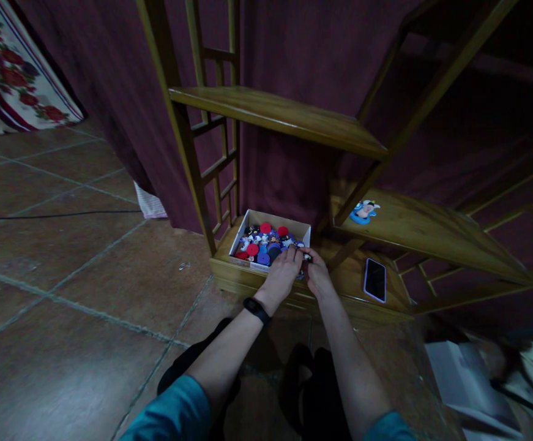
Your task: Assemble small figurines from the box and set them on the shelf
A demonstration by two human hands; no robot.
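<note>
A white cardboard box (244, 225) full of small figurines (273, 237) on red, blue and dark round bases sits on the lowest shelf. My left hand (287, 267), with a black band on its wrist, is bent over the box's near right corner. Close beside it is my right hand (316, 272), its fingers curled in at the same corner. Between the two hands, a small dark and white piece (308, 258) shows at my right fingertips; it looks like a figurine. The backs of my hands hide most of the left fingers and what they touch.
The wooden shelf unit (275, 119) has stepped boards above and right of the box. On a middle board stands a blue and white figurine (364, 212). A phone (375, 280) lies on the lowest shelf. Grey-white boxes (468, 383) are on the floor at right; a cable (55, 215) crosses the tiles.
</note>
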